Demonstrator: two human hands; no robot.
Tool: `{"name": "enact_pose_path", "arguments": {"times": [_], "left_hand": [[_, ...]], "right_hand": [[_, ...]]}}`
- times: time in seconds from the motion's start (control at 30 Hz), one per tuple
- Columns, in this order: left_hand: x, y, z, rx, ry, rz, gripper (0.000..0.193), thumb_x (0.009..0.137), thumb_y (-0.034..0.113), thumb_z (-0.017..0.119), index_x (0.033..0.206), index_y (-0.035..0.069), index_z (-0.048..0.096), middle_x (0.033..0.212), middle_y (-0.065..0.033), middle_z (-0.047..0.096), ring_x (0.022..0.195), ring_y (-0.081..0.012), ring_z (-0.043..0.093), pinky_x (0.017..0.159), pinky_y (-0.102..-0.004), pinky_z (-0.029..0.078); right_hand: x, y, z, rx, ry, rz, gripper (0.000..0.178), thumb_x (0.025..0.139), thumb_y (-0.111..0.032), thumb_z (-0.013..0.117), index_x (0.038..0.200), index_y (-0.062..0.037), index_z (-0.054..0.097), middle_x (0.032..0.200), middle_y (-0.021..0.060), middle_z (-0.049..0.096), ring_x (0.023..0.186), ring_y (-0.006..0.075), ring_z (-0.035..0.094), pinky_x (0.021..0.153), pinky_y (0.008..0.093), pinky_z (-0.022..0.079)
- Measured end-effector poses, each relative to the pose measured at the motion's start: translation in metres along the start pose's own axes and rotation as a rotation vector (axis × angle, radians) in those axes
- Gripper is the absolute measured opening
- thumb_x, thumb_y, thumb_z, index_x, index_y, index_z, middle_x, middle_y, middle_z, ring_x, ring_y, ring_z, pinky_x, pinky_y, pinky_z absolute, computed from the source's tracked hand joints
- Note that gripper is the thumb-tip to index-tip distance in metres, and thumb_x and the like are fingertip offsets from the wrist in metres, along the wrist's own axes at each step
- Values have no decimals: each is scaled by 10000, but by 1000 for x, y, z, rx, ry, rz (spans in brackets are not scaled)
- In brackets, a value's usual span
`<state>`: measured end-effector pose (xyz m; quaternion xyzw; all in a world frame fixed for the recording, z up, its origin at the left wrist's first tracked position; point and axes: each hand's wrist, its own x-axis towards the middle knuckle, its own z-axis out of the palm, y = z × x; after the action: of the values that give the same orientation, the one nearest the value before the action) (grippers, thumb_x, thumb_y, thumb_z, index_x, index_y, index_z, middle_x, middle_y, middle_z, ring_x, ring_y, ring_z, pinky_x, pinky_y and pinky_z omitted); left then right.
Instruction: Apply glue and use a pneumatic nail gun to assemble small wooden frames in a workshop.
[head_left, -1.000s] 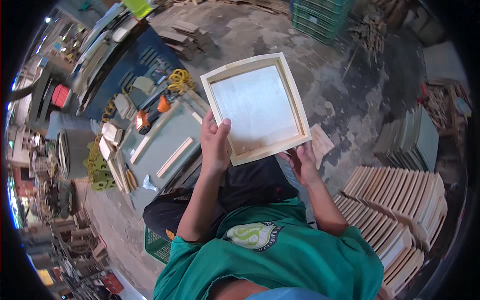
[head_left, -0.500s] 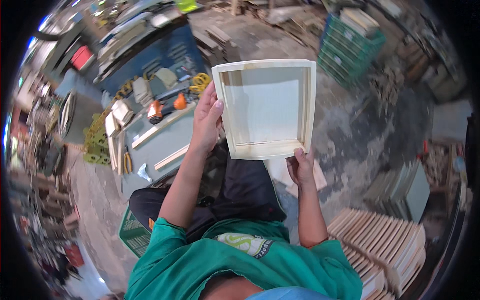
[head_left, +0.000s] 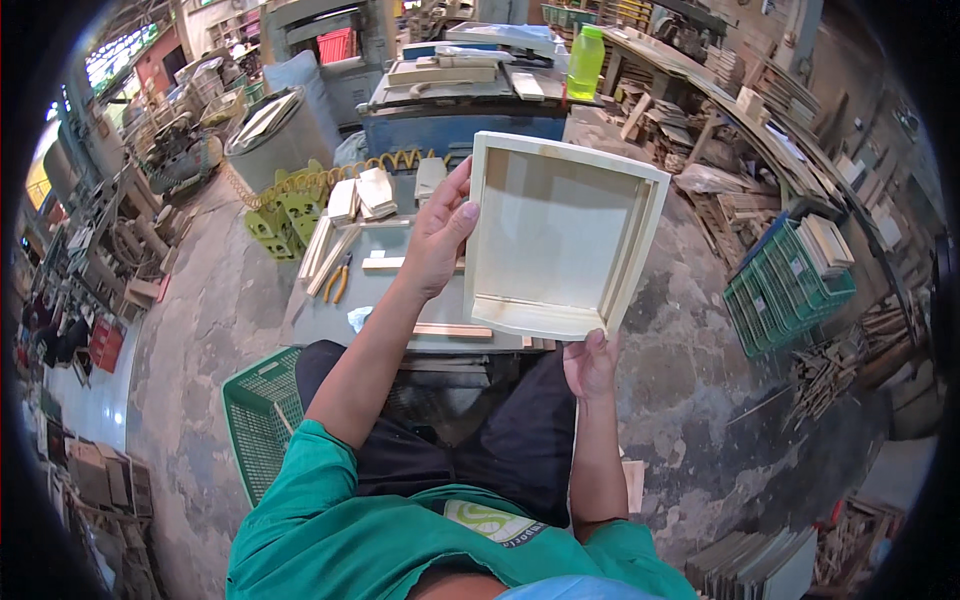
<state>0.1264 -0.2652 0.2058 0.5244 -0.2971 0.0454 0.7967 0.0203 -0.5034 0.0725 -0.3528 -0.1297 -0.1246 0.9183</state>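
A shallow wooden box of pale wood, with a curved rim and its open side toward me, is held up before me. My left hand grips its left edge, the thumb on the front and the fingers behind. At the lower right corner, my right hand holds it between a raised thumb and fingers hidden below. Behind the box stands a low grey worktable. On it lie orange-handled pliers, wood strips and small wooden blocks.
A green crate sits beside my left leg. Stacked green crates stand on the right. Further back are a blue workbench with a yellow-green bottle and a long bench. Stacked panels lie at the lower right.
My view has swung toward the right and up, so more of the far workshop shows. The box has tilted slightly clockwise, still in both hands.
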Motion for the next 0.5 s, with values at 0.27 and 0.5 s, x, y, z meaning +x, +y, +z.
{"name": "enact_pose_path", "arguments": {"times": [0.27,0.5], "left_hand": [[-33,-57,-58,4,76,-230,668,1063,224,538,1640,60,243,1513,-104,496,1338,-181,501,1123,-338,407],[-98,-135,-87,-379,64,-395,964,1029,735,229,1651,14,77,1702,-112,224,1549,-245,265,1259,-366,220]], "right_hand": [[28,47,-51,-173,148,336,834,1045,-676,329,1531,-2,400,1500,158,535,1372,294,529,1157,438,415],[35,77,-71,-229,166,517,1003,981,-812,204,1517,0,445,1459,163,573,1348,289,546,1140,420,433]]}}
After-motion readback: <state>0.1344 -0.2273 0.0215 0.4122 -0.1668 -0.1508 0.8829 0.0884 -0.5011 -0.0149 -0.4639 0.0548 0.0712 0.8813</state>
